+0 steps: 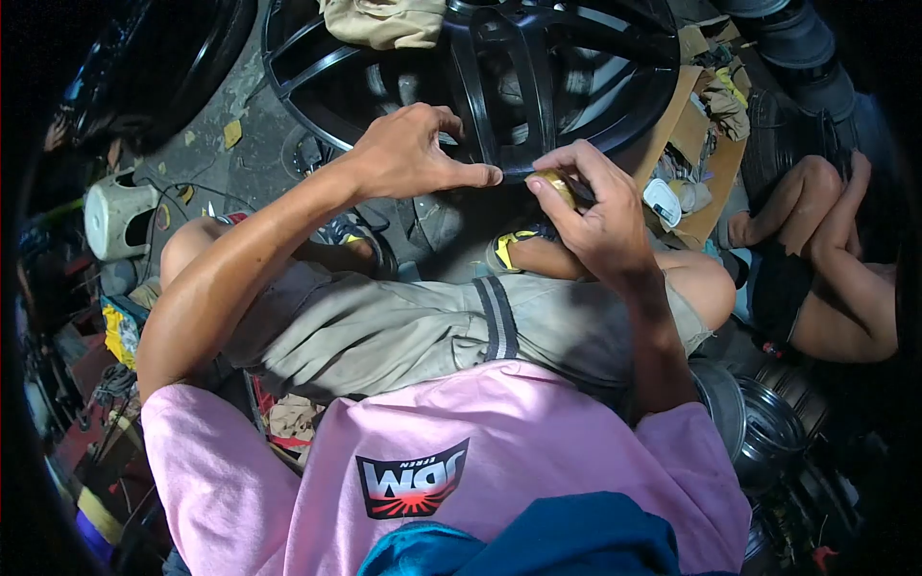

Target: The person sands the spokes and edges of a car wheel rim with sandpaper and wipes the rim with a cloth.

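Observation:
A black multi-spoke alloy wheel [471, 91] stands before my knees, its near rim close to both hands. My left hand [408, 154] is at that rim, thumb stretched along the edge and fingers curved apart from it; whether it bears on the metal I cannot tell. Between the thumb and fingers of my right hand [600, 211] is a small yellowish rounded piece [556, 186], partly covered, its kind unclear. It is close to the rim's lower edge. A beige cloth [384, 21] hangs over the top of the wheel.
To the right are a cardboard box [713, 158] of rags and odds and ends, and a seated person's bare legs [816, 206]. A white plastic stool [120, 213] stands left, near cables. More wheels [768, 418] lie at lower right.

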`<act>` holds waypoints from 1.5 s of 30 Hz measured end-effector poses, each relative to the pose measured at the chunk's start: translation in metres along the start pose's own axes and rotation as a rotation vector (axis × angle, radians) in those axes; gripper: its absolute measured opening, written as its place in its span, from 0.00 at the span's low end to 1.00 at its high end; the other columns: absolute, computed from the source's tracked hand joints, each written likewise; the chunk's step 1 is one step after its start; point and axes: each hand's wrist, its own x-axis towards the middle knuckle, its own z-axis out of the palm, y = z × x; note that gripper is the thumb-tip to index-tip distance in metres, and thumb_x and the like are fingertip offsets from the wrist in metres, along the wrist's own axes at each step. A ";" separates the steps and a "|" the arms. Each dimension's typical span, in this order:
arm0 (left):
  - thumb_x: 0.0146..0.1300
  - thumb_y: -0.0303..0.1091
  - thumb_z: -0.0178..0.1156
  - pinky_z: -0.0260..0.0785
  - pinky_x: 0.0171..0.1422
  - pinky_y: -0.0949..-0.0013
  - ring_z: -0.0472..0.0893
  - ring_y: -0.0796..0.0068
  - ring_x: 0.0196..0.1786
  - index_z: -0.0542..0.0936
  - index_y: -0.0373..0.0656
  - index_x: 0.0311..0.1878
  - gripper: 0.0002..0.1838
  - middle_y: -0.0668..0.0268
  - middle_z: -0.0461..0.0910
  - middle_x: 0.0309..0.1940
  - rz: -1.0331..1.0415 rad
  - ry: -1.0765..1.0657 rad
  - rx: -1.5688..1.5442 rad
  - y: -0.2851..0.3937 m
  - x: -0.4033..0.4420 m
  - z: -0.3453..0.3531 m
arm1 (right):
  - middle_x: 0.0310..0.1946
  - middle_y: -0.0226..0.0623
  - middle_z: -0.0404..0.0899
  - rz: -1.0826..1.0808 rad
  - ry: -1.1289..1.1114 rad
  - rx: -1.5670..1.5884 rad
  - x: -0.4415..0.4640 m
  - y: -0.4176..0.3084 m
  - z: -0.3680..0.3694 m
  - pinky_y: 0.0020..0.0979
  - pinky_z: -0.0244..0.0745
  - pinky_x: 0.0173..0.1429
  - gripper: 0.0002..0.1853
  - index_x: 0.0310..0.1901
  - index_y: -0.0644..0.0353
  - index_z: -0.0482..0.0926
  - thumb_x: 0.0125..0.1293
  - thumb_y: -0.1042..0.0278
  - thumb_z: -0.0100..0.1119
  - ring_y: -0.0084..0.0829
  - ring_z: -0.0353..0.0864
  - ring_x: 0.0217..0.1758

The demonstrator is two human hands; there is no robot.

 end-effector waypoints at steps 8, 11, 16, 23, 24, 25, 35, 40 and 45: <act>0.70 0.48 0.72 0.81 0.64 0.56 0.89 0.53 0.57 0.85 0.27 0.64 0.32 0.44 0.89 0.56 0.285 -0.037 -0.018 -0.023 0.003 -0.021 | 0.41 0.47 0.82 -0.290 -0.151 -0.180 0.032 -0.006 0.010 0.44 0.79 0.49 0.09 0.45 0.64 0.83 0.66 0.75 0.73 0.52 0.85 0.45; 0.73 0.45 0.69 0.82 0.61 0.58 0.91 0.55 0.54 0.87 0.28 0.62 0.27 0.46 0.91 0.52 0.261 0.027 0.049 -0.016 -0.009 -0.044 | 0.39 0.49 0.82 -0.280 -0.175 -0.201 0.040 -0.006 0.011 0.44 0.79 0.47 0.10 0.43 0.65 0.83 0.65 0.73 0.74 0.53 0.86 0.43; 0.76 0.40 0.67 0.82 0.62 0.58 0.91 0.56 0.54 0.87 0.32 0.61 0.21 0.49 0.92 0.52 0.241 0.042 0.013 -0.011 -0.019 -0.061 | 0.33 0.51 0.85 -0.202 -0.187 -0.188 0.042 -0.009 0.008 0.44 0.80 0.43 0.12 0.39 0.69 0.83 0.64 0.71 0.76 0.54 0.87 0.37; 0.77 0.38 0.66 0.82 0.63 0.56 0.91 0.54 0.55 0.87 0.32 0.61 0.19 0.48 0.91 0.52 0.272 0.032 0.089 -0.012 -0.020 -0.067 | 0.33 0.55 0.89 -0.103 -0.169 -0.170 0.044 -0.015 0.012 0.41 0.84 0.43 0.15 0.39 0.72 0.87 0.66 0.65 0.78 0.54 0.91 0.36; 0.77 0.38 0.66 0.82 0.63 0.56 0.91 0.54 0.55 0.87 0.32 0.61 0.19 0.48 0.91 0.52 0.272 0.033 0.090 -0.012 -0.020 -0.068 | 0.34 0.57 0.90 -0.069 -0.169 -0.169 0.044 -0.015 0.013 0.41 0.85 0.44 0.16 0.40 0.72 0.87 0.66 0.64 0.78 0.54 0.93 0.38; 0.76 0.38 0.66 0.82 0.64 0.56 0.91 0.54 0.55 0.87 0.32 0.61 0.19 0.48 0.91 0.53 0.277 0.038 0.104 -0.012 -0.021 -0.070 | 0.34 0.57 0.90 -0.072 -0.170 -0.171 0.042 -0.017 0.013 0.41 0.85 0.44 0.16 0.40 0.72 0.87 0.66 0.64 0.78 0.54 0.93 0.38; 0.74 0.36 0.66 0.83 0.62 0.55 0.91 0.52 0.54 0.88 0.31 0.60 0.20 0.48 0.91 0.52 0.346 0.137 0.133 -0.019 -0.022 -0.067 | 0.30 0.55 0.87 0.021 -0.070 -0.236 0.028 -0.019 0.021 0.39 0.83 0.43 0.18 0.39 0.71 0.86 0.67 0.61 0.80 0.42 0.86 0.33; 0.73 0.36 0.67 0.83 0.62 0.55 0.91 0.51 0.54 0.88 0.31 0.60 0.19 0.48 0.91 0.52 0.309 0.082 0.153 -0.010 -0.020 -0.070 | 0.26 0.51 0.85 0.011 -0.043 -0.169 0.030 -0.019 0.028 0.36 0.79 0.39 0.18 0.37 0.71 0.85 0.68 0.61 0.80 0.29 0.78 0.27; 0.72 0.36 0.67 0.83 0.62 0.54 0.91 0.51 0.53 0.88 0.31 0.59 0.19 0.48 0.91 0.52 0.338 0.131 0.153 -0.015 -0.028 -0.071 | 0.29 0.57 0.88 0.043 -0.134 -0.249 0.032 -0.018 0.012 0.40 0.84 0.42 0.17 0.39 0.71 0.88 0.65 0.61 0.80 0.51 0.93 0.34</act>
